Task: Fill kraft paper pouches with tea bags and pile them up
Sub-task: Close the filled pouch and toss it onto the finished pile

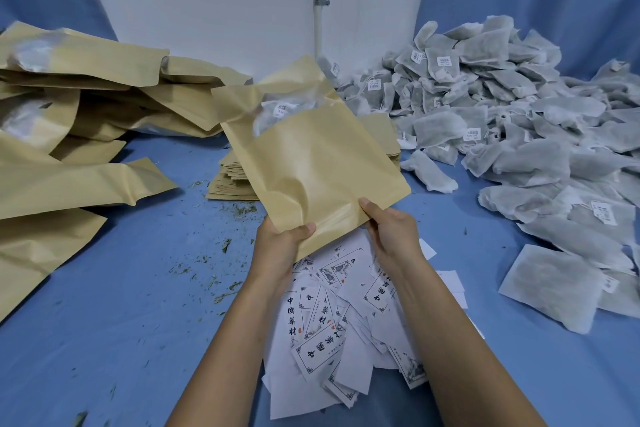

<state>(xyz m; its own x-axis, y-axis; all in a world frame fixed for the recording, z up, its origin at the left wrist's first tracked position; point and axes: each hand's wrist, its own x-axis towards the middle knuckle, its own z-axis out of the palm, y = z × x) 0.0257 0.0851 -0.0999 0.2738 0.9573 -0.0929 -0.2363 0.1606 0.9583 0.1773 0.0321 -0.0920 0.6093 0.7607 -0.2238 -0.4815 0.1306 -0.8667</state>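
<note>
Kraft paper pouch (311, 163), tan, held tilted above blue counter (121, 288).
Filled tan pouches (86, 107) piled left; left hand (280, 246) and right hand (391, 236) pinch its lower corners over white printed cards (332, 322); it half-hides a flat pouch stack (232, 180); grey tea bags (519, 114) heaped right.

The pouch (311, 163) hides much of the stack of flat pouches (230, 180), its own top is blurred, and the tea bag heap (519, 121) runs off the right edge.

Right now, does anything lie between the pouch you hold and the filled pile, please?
Nothing visible does. Between the pouch, gripped by left hand and right hand, and the filled pile lies only blue cloth with tea crumbs. The empty stack sits behind.
</note>
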